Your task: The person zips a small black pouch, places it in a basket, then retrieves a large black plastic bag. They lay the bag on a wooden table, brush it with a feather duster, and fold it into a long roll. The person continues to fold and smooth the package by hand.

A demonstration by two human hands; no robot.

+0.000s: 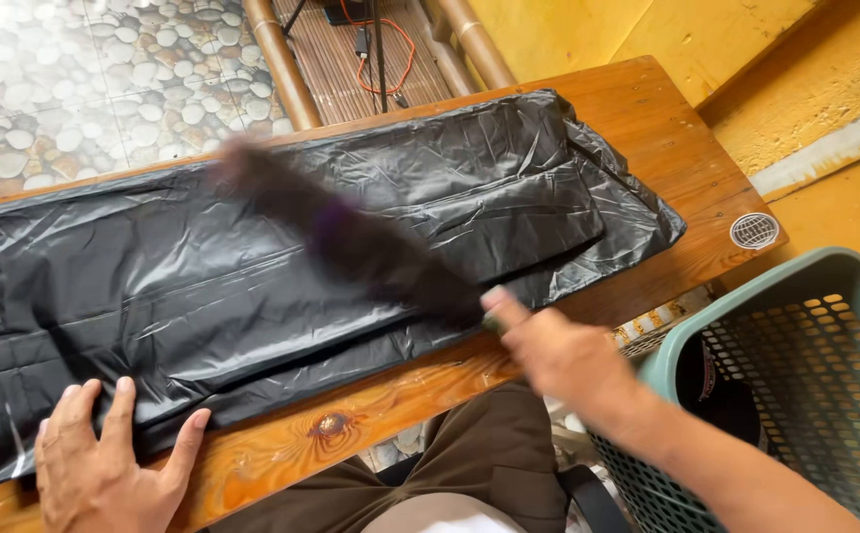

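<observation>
while the right hand (pixel 558 350) is closed around the thin end of a dark, blurred garment (pixel 351 237), the step in hand looks like laying that piece out over the black plastic sheet (pixel 153 286). the garment stretches from the fist up and across the middle of the sheet, too smeared to tell its shape. the left hand (pixel 104 464) lies open and flat, palm down, on the near corner of the sheet, pinning it to the wooden table (pixel 667 128). next, i judge, the cloth needs settling flat on the sheet. a green mesh basket (pixel 844 296) stands beside the sheet's far end, off the table.
</observation>
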